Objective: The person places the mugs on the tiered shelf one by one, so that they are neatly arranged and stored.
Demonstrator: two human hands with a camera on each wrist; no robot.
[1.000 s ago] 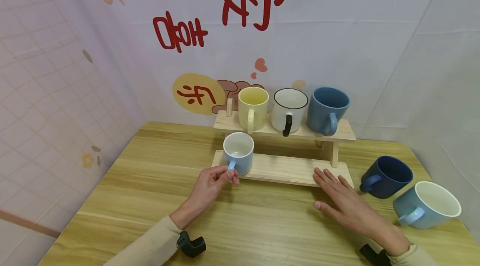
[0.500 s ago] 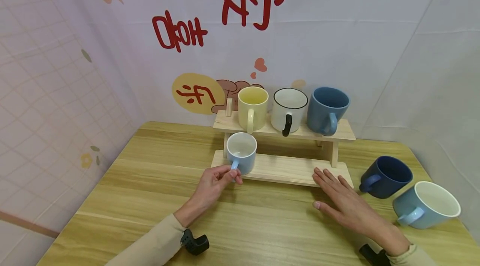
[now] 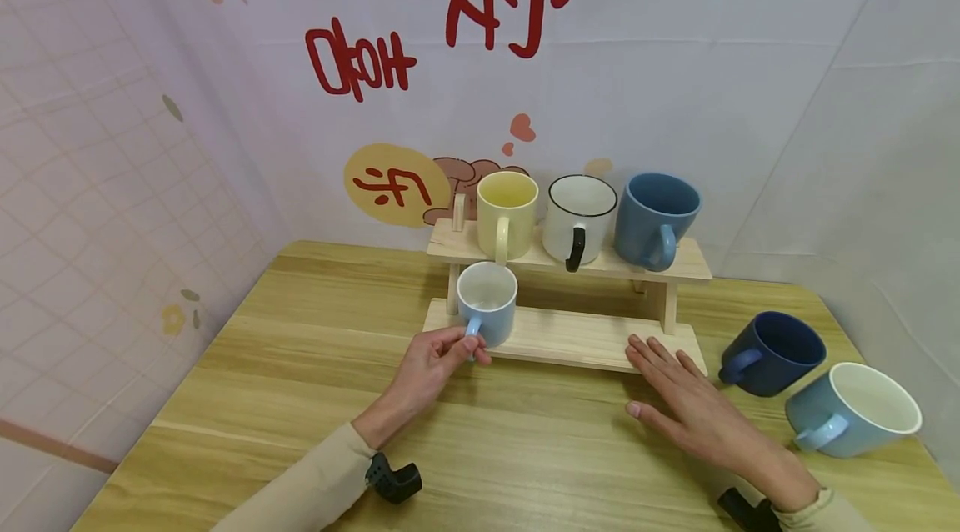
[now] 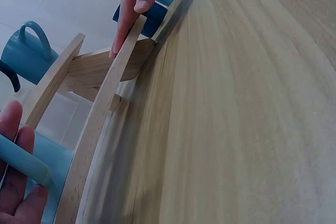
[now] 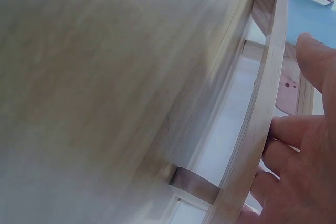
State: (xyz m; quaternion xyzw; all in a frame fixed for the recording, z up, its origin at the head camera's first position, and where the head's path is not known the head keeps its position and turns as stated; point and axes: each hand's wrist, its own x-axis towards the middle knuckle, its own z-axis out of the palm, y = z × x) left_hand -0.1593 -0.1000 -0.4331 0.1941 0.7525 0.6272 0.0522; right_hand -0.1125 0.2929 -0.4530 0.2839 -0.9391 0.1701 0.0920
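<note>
My left hand (image 3: 429,371) pinches the handle of a light blue mug (image 3: 495,320) with a white inside. The mug stands upright at the left end of the lower board of a two-tier wooden rack (image 3: 570,338). In the left wrist view, thumb and fingers close round the light blue handle (image 4: 23,160). My right hand (image 3: 697,415) rests with fairly straight fingers on the right end of that lower board. In the right wrist view its fingertips touch the board's edge (image 5: 262,114). Nothing is held in it.
On the upper board stand a yellow mug (image 3: 507,211), a white mug with black rim and handle (image 3: 576,215), and a blue mug (image 3: 651,219). A navy mug (image 3: 772,354) and a larger light blue mug (image 3: 847,415) stand on the table right of the rack.
My left hand has shifted the light blue mug slightly to the right along the lower board. The right hand has stayed in place.
</note>
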